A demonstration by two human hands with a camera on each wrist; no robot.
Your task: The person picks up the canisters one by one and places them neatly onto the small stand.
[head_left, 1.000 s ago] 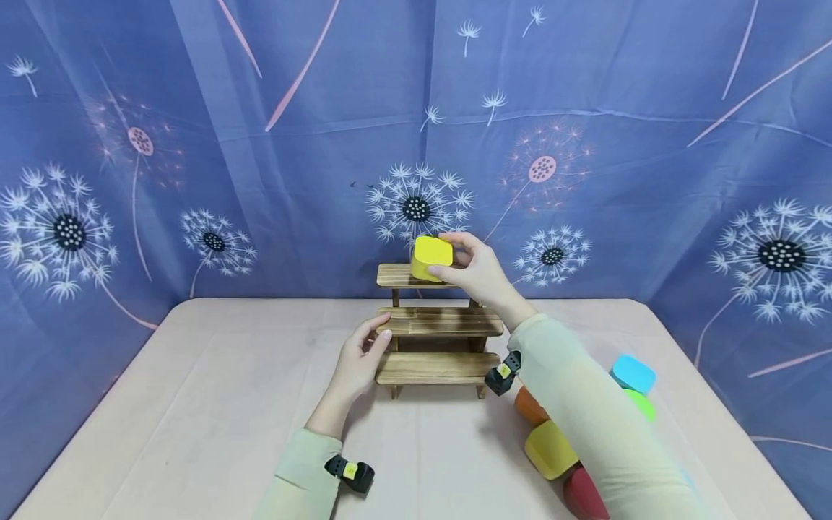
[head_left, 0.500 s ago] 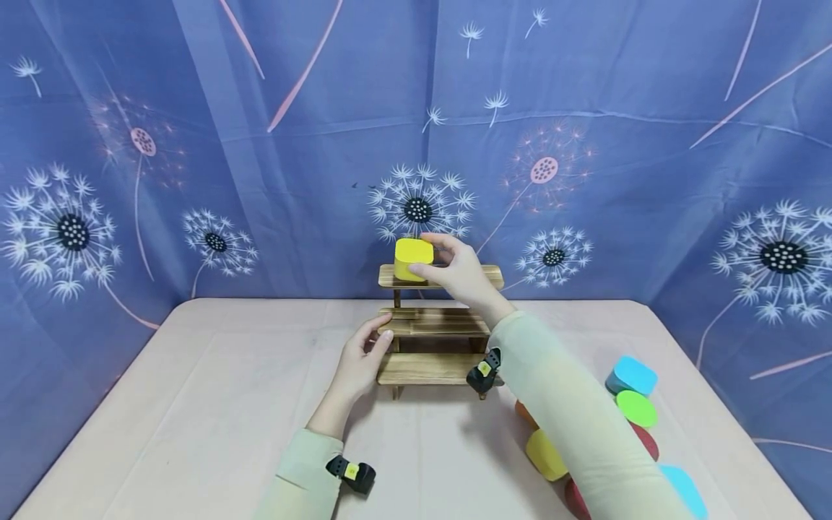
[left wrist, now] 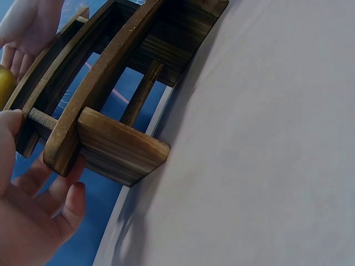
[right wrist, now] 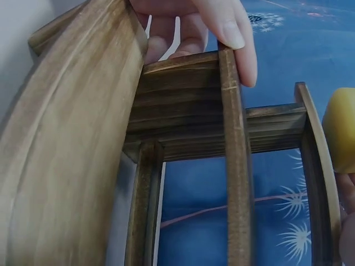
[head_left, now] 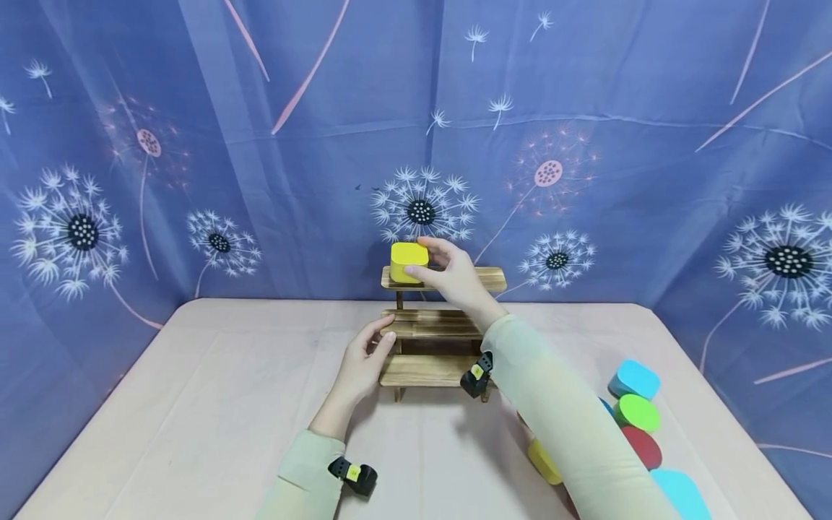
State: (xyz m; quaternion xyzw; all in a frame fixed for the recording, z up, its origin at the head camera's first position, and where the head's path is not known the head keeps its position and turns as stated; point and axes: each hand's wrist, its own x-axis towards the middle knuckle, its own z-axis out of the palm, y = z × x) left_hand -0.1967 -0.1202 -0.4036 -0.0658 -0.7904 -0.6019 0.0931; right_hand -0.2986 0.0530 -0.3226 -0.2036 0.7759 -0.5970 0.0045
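Observation:
A three-tier wooden shelf stand (head_left: 429,370) is upright at the back middle of the table. My left hand (head_left: 359,362) grips the left end of its middle shelf, thumb above and fingers below, as the left wrist view shows at the plank (left wrist: 83,119). With thumb and fingers my right hand (head_left: 458,278) pinches a yellow rounded-square block (head_left: 404,260) from its right side. The block is at the left end of the top shelf (head_left: 490,277). In the right wrist view, the yellow block (right wrist: 341,130) is right at the top shelf's edge.
Several coloured blocks lie at the table's right: a light-blue one (head_left: 635,379), a green one (head_left: 638,412), a red one (head_left: 642,447), another light-blue one (head_left: 681,494) and a yellow one (head_left: 543,462). My right sleeve (head_left: 565,412) partly covers this group. Blue dandelion-print cloth (head_left: 312,188) hangs behind.
My right hand has moved the yellow block leftward along the top shelf and slightly down to its left end. The left hand keeps its grip on the middle shelf.

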